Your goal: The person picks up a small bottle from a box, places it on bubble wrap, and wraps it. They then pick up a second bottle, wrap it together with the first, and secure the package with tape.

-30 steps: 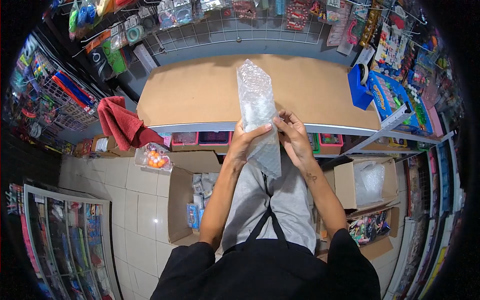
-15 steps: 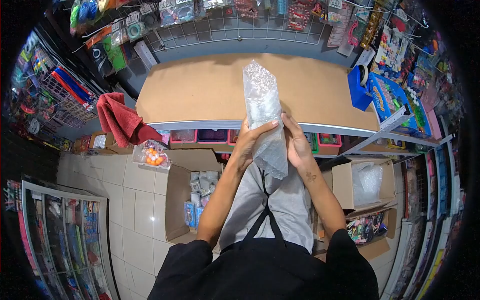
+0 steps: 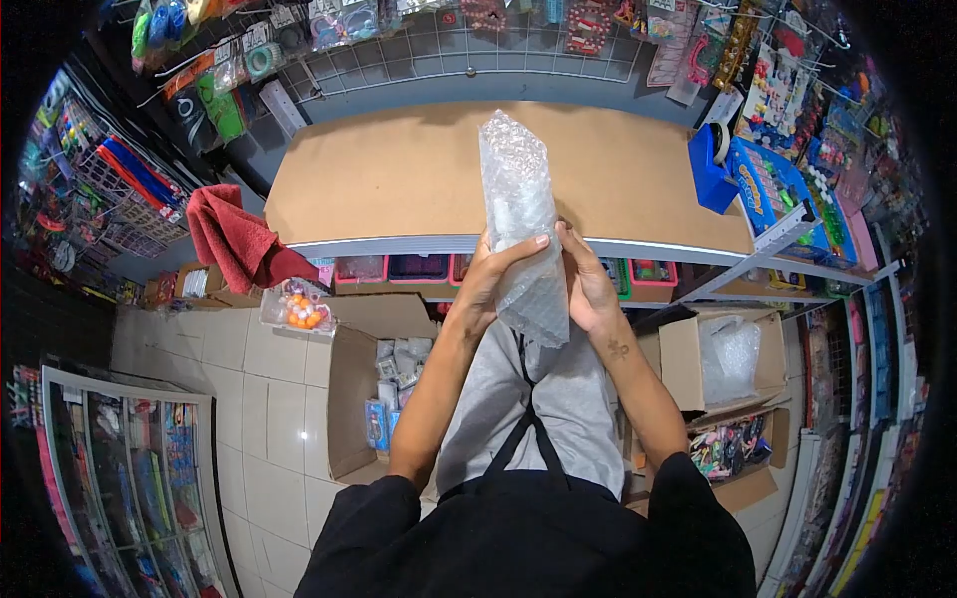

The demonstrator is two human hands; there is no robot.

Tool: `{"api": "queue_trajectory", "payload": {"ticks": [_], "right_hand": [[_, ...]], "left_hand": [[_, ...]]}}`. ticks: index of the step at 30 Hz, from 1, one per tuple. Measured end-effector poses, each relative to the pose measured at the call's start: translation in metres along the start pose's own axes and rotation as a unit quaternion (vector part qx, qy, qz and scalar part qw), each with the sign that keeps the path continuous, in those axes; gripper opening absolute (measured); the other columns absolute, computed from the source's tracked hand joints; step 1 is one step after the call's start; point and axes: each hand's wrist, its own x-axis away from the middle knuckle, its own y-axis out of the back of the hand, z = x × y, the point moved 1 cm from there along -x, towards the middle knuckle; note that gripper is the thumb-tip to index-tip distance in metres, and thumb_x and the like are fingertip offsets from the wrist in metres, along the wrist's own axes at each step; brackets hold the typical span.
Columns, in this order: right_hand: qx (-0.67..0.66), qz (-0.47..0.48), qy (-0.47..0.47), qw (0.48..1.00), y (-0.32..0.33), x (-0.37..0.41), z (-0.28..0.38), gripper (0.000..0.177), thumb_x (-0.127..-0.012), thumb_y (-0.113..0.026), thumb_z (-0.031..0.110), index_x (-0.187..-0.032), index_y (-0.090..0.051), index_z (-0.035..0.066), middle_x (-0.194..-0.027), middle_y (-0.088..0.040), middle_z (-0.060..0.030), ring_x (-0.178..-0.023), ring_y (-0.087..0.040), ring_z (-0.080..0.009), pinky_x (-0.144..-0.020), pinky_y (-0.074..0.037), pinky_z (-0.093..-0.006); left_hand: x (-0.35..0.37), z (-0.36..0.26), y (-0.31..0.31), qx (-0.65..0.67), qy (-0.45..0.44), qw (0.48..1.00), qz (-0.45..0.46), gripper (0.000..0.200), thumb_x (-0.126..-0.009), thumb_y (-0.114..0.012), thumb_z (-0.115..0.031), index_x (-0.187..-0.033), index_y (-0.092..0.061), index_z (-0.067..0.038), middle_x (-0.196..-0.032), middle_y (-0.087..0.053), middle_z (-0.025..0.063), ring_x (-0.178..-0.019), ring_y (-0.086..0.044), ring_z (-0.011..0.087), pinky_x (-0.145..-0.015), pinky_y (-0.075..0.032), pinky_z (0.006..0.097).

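Since the bubble-wrapped bundle [image 3: 518, 189] is long, we likely brace both sides; our left hand [image 3: 488, 276] pinches it, thumb across; our right hand [image 3: 596, 291] clasps its edge.

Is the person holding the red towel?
No, the left hand holds the bubble-wrapped package and the right hand is against it, while the red towel is apart, by the left end of the table.
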Motion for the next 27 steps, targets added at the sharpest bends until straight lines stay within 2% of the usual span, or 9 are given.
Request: {"api": "queue_trajectory", "payload": {"ticks": [4, 7, 10, 11, 14, 19, 22, 25, 27], "right_hand": [[0.044, -0.030, 0.033, 0.998, 0.008, -0.003, -0.004, 0.025, -0.094, -0.069, 0.020, -0.113, -0.057, 0.011, -0.105, -0.062, -0.0002, -0.097, -0.062, -0.0112, -0.087, -0.049, -0.0250], [0.226, -0.072, 0.145, 0.961, 0.004, 0.000, 0.004, 0.025, -0.095, -0.068, 0.018, -0.114, -0.055, 0.008, -0.103, -0.062, -0.0033, -0.096, -0.062, -0.0101, -0.083, -0.050, -0.0234], [0.284, -0.071, 0.183, 0.938, -0.007, 0.009, 0.017, 0.030, -0.095, -0.068, 0.020, -0.116, -0.052, 0.005, -0.102, -0.063, -0.0059, -0.096, -0.063, -0.0097, -0.079, -0.050, -0.0234], [0.300, -0.078, 0.155, 0.938, -0.007, 0.012, 0.022, 0.037, -0.093, -0.070, 0.018, -0.119, -0.049, 0.002, -0.100, -0.064, -0.0077, -0.092, -0.064, -0.0105, -0.077, -0.050, -0.0227], [0.359, -0.021, 0.085, 0.929, 0.010, 0.017, 0.018, 0.039, -0.092, -0.071, 0.013, -0.121, -0.047, 0.001, -0.097, -0.065, -0.0086, -0.087, -0.065, -0.0103, -0.074, -0.050, -0.0215], [0.356, -0.009, 0.142, 0.923, -0.001, 0.027, 0.012, 0.049, -0.089, -0.072, 0.005, -0.127, -0.040, 0.001, -0.094, -0.065, -0.0095, -0.082, -0.063, -0.0090, -0.073, -0.050, -0.0203], [0.398, 0.008, 0.150, 0.905, 0.003, 0.031, 0.009, 0.045, -0.089, -0.071, 0.005, -0.125, -0.044, 0.003, -0.098, -0.065, -0.0083, -0.087, -0.063, -0.0091, -0.075, -0.051, -0.0217], [0.515, 0.067, 0.209, 0.829, 0.000, 0.040, 0.014, 0.038, -0.089, -0.070, 0.005, -0.123, -0.052, 0.004, -0.103, -0.066, -0.0082, -0.097, -0.064, -0.0146, -0.084, -0.052, -0.0290], [0.626, 0.149, 0.272, 0.716, -0.006, 0.044, 0.030, 0.036, -0.086, -0.069, 0.003, -0.120, -0.058, 0.004, -0.106, -0.065, -0.0093, -0.102, -0.063, -0.0190, -0.091, -0.049, -0.0328]], "left_hand": [[-0.003, 0.000, 0.002, 0.030, 0.019, 0.999, -0.003, 0.050, -0.083, -0.076, -0.013, -0.125, -0.051, -0.002, -0.106, -0.064, 0.0100, -0.093, -0.067, 0.0196, -0.081, -0.056, 0.0332], [-0.003, -0.002, 0.004, 0.054, 0.023, 0.998, -0.003, 0.049, -0.084, -0.074, -0.013, -0.125, -0.049, -0.002, -0.105, -0.065, 0.0111, -0.091, -0.067, 0.0205, -0.078, -0.057, 0.0343], [-0.007, -0.007, 0.005, 0.113, 0.040, 0.993, -0.008, 0.043, -0.087, -0.070, -0.014, -0.123, -0.051, -0.001, -0.102, -0.066, 0.0127, -0.087, -0.068, 0.0218, -0.076, -0.058, 0.0355], [-0.009, -0.009, 0.005, 0.139, 0.047, 0.989, -0.009, 0.041, -0.088, -0.069, -0.015, -0.122, -0.052, 0.000, -0.101, -0.067, 0.0133, -0.086, -0.068, 0.0222, -0.076, -0.059, 0.0359], [-0.017, -0.007, 0.015, 0.132, 0.038, 0.990, 0.021, 0.034, -0.092, -0.064, -0.020, -0.118, -0.058, 0.001, -0.104, -0.068, 0.0148, -0.094, -0.068, 0.0238, -0.081, -0.057, 0.0362], [-0.019, -0.004, 0.013, 0.197, 0.053, 0.979, 0.021, 0.032, -0.092, -0.063, -0.018, -0.116, -0.058, 0.002, -0.102, -0.067, 0.0148, -0.090, -0.069, 0.0250, -0.083, -0.058, 0.0379], [-0.016, -0.003, 0.010, 0.214, 0.058, 0.975, -0.006, 0.030, -0.091, -0.063, -0.019, -0.114, -0.059, 0.002, -0.098, -0.067, 0.0134, -0.087, -0.069, 0.0248, -0.079, -0.059, 0.0378], [-0.019, -0.003, 0.011, 0.246, 0.063, 0.967, 0.009, 0.030, -0.092, -0.062, -0.019, -0.113, -0.059, 0.002, -0.098, -0.067, 0.0143, -0.086, -0.069, 0.0263, -0.080, -0.059, 0.0391], [-0.021, -0.004, 0.015, 0.287, 0.068, 0.955, 0.039, 0.031, -0.092, -0.062, -0.018, -0.114, -0.058, 0.003, -0.099, -0.068, 0.0170, -0.087, -0.070, 0.0284, -0.080, -0.060, 0.0407]]}}
